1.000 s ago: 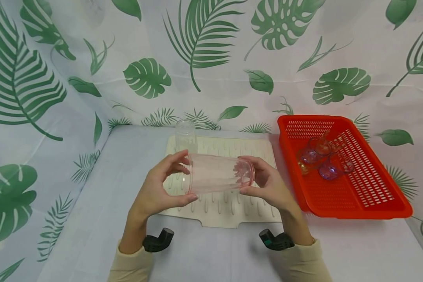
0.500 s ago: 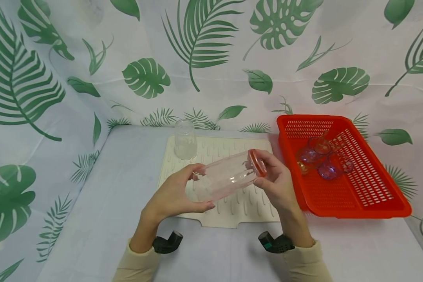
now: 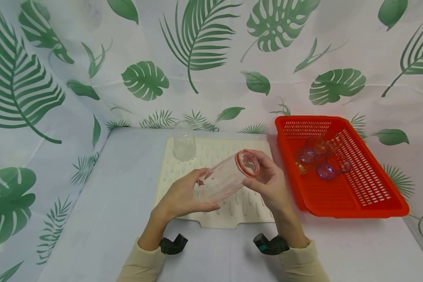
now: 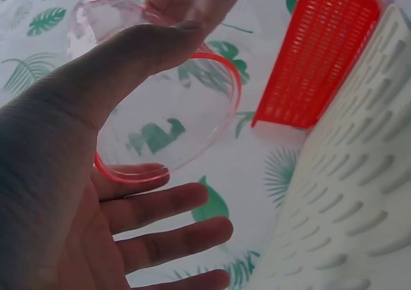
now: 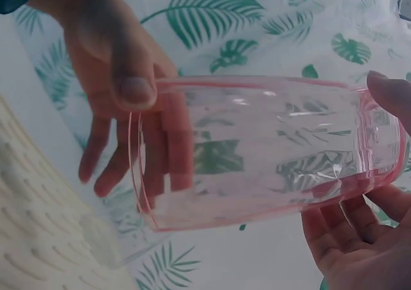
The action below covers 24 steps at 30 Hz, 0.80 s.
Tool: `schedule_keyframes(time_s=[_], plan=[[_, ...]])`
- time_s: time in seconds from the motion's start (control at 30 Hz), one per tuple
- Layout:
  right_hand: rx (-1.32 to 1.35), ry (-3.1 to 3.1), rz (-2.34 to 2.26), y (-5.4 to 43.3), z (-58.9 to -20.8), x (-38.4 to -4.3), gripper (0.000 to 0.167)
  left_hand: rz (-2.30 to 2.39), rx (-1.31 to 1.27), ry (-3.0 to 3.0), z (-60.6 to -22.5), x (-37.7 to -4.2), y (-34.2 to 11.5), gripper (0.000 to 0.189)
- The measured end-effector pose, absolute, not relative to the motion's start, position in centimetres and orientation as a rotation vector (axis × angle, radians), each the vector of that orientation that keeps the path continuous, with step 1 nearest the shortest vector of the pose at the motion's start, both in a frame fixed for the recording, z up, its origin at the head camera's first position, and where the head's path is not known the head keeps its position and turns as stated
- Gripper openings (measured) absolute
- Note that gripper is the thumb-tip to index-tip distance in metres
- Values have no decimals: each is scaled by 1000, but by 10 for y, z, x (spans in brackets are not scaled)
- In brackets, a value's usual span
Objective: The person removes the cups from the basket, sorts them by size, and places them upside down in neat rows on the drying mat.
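A clear pink drinking glass [image 3: 221, 178] is held tilted above the cream ridged mat [image 3: 213, 221], its thick base raised toward the right. My right hand [image 3: 269, 178] pinches the base end between thumb and fingers. At the open rim end, my left hand [image 3: 183, 196] grips the glass with thumb and forefinger. The left wrist view shows the pink rim [image 4: 236, 88] between that thumb and forefinger, the other fingers spread. In the right wrist view the glass [image 5: 257, 152] lies sideways between both hands.
A clear glass [image 3: 185, 143] stands upright on the mat's back left corner. To the right is a red plastic basket [image 3: 333, 207] holding several coloured glasses [image 3: 327, 170]. Leaf-patterned cloth [image 3: 211, 94] hangs behind the table.
The pink glass has gone from nearly level to tilted, its base turned up and toward the camera. My left hand has moved right and slightly down.
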State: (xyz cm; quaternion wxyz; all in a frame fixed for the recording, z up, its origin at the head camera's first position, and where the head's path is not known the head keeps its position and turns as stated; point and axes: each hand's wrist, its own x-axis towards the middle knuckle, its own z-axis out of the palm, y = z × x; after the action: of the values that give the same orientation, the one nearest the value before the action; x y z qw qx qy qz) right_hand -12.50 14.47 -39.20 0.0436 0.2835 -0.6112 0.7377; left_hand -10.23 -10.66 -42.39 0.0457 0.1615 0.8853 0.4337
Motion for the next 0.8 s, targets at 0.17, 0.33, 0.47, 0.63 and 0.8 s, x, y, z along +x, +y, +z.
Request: schedule_keyframes(time_s=[0.17,0.33,0.47,0.63,0.8], plan=[[874,-1898,2185,140,-390,-125,60,1360,496,2668,-431,-102,-105,91],[892,-1929,2127,132,-385,-124,63,1419,517,2623,-435,-101,-107,91],[926,-1936,2079,127,-383,-125,63,1445,518,2599,-439,-97,-112,89],[954,-1959,1948,123,-381,-130,65,1366,507,2668,-442,-91,-121,81],[913,-2045,1806,121,-382,-136,67,1310,433,2746,-445,-83,-133,75]])
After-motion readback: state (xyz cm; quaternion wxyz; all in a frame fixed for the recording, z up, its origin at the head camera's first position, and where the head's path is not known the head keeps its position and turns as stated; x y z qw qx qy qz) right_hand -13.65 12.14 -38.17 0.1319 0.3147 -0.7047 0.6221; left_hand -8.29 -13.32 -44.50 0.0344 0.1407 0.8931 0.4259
